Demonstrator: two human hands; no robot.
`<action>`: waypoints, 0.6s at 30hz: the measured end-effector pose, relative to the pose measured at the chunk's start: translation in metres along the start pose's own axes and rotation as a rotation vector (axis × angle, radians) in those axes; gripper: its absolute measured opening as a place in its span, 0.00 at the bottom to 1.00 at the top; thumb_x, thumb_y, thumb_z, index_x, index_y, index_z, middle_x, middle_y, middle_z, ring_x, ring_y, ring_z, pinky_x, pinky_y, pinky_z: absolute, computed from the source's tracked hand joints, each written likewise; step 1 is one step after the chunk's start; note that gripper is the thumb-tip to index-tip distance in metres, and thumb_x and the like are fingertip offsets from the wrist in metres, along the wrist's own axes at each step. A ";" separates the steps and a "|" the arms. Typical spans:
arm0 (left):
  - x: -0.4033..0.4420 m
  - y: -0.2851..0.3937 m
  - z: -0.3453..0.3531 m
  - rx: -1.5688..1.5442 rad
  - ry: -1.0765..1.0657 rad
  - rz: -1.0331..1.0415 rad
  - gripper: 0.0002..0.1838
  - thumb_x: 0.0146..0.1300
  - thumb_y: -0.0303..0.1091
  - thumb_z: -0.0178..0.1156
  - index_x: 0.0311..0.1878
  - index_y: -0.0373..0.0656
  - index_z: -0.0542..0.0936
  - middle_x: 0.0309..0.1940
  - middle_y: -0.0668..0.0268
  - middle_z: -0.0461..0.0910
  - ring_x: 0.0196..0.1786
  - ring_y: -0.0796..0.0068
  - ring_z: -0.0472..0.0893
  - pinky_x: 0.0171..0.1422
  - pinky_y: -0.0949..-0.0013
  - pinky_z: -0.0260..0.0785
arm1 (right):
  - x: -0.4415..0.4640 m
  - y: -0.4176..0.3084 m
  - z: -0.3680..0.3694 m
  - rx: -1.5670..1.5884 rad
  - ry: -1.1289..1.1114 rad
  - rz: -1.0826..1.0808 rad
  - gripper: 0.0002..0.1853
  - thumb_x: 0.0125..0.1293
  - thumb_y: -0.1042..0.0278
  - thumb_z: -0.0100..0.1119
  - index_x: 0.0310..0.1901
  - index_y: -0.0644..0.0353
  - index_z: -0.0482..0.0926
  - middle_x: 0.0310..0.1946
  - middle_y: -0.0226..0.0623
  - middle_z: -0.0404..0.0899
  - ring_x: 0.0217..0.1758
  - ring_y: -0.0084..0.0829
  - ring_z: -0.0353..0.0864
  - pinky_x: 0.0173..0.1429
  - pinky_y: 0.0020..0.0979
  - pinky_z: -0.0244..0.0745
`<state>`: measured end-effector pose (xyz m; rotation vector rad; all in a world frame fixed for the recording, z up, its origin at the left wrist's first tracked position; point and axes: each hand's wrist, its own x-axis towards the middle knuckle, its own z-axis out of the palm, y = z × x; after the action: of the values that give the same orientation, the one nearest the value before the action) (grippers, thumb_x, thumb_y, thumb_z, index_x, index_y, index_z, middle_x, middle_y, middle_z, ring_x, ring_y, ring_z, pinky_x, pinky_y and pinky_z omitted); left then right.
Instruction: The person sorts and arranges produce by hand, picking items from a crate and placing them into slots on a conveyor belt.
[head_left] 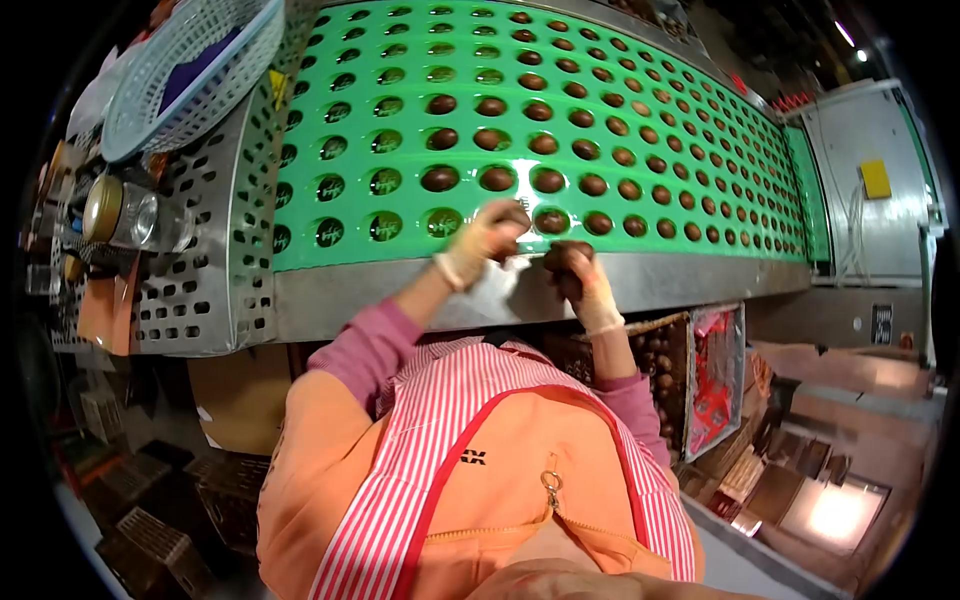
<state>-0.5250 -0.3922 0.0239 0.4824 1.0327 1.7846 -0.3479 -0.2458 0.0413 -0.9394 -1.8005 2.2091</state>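
A green tray belt (420,250) with rows of round cups lies ahead, many cups holding brown round pieces (548,180). My left hand (487,240), in a pale glove, is closed around a brown piece over the front row, beside an unfilled cup. Near the metal front edge, my right hand (580,283) is closed around brown pieces, just below the filled cups. Cups at the left of the belt hold no brown pieces and show marks on their bottoms.
A pale blue basket (215,85) and a glass jar (130,213) are on the perforated metal shelf (195,290) at left. A crate of brown pieces (660,365) stands below the belt, beside a box with red wrappers (713,380). A metal cabinet (865,190) is at right.
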 end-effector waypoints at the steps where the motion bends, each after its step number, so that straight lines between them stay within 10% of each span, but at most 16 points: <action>1: -0.010 0.016 -0.030 -0.015 0.147 0.099 0.23 0.61 0.43 0.65 0.56 0.44 0.75 0.39 0.68 0.79 0.31 0.79 0.77 0.28 0.73 0.70 | 0.017 -0.008 0.021 0.034 -0.055 -0.017 0.27 0.68 0.47 0.54 0.56 0.64 0.72 0.40 0.36 0.80 0.32 0.25 0.77 0.30 0.26 0.72; 6: -0.046 0.055 -0.202 -0.297 0.512 0.271 0.24 0.61 0.47 0.66 0.56 0.49 0.75 0.39 0.68 0.78 0.31 0.75 0.79 0.23 0.72 0.68 | 0.107 -0.050 0.141 -0.092 -0.371 0.003 0.23 0.64 0.53 0.64 0.51 0.64 0.74 0.35 0.29 0.78 0.27 0.19 0.72 0.28 0.23 0.68; 12: -0.053 0.079 -0.216 0.212 0.818 -0.003 0.29 0.57 0.41 0.69 0.60 0.47 0.71 0.42 0.65 0.77 0.25 0.72 0.79 0.18 0.70 0.65 | 0.190 -0.029 0.217 -0.413 -0.425 0.046 0.28 0.56 0.50 0.71 0.52 0.59 0.77 0.34 0.33 0.80 0.33 0.26 0.78 0.38 0.29 0.76; 16: -0.024 0.095 -0.237 1.227 0.965 0.364 0.22 0.55 0.40 0.69 0.51 0.40 0.80 0.48 0.57 0.79 0.46 0.58 0.81 0.49 0.60 0.75 | 0.218 -0.061 0.236 -1.157 -0.129 -0.392 0.29 0.52 0.50 0.69 0.53 0.58 0.77 0.49 0.49 0.78 0.51 0.48 0.81 0.53 0.44 0.77; 18: 0.002 0.117 -0.235 1.193 0.953 0.150 0.24 0.55 0.44 0.69 0.51 0.39 0.82 0.53 0.53 0.76 0.56 0.52 0.76 0.62 0.59 0.69 | 0.240 -0.075 0.243 -1.381 -0.227 -0.263 0.29 0.53 0.51 0.68 0.55 0.56 0.75 0.55 0.48 0.74 0.56 0.48 0.79 0.56 0.45 0.76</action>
<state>-0.7566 -0.5100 -0.0123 0.3722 2.8059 1.3038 -0.6913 -0.3140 0.0423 -0.4493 -3.2787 0.6825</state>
